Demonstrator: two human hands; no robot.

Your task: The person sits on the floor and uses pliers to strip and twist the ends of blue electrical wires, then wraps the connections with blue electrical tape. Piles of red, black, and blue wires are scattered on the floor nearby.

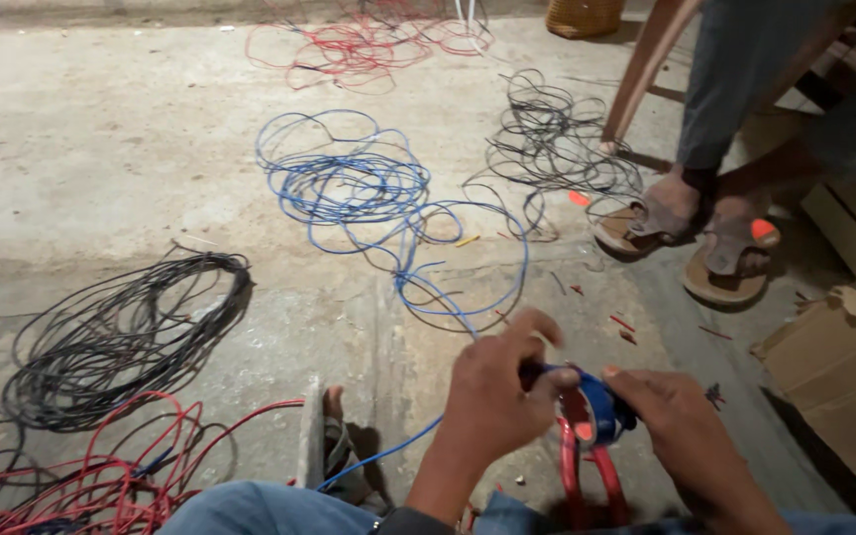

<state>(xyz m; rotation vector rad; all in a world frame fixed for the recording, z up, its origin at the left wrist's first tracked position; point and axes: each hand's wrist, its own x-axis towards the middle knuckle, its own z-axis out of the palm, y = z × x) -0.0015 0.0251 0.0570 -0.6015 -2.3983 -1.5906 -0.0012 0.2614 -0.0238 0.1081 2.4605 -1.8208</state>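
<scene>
A roll of blue tape [596, 416] is pinched between the left hand [495, 396] and the right hand [676, 421], fingers pressed onto its rim, above the near edge of the concrete floor [101, 149]. A blue wire [388, 198] is led from its tangle at mid-floor to the hands. Red-handled pliers [587, 481] are seen directly below the tape. Black wire coils [121, 332] are located toward the left edge.

hands [587, 416]: bare | legs: blue jeans [250, 510] | foot: grey strapped sandal [334, 451]
</scene>
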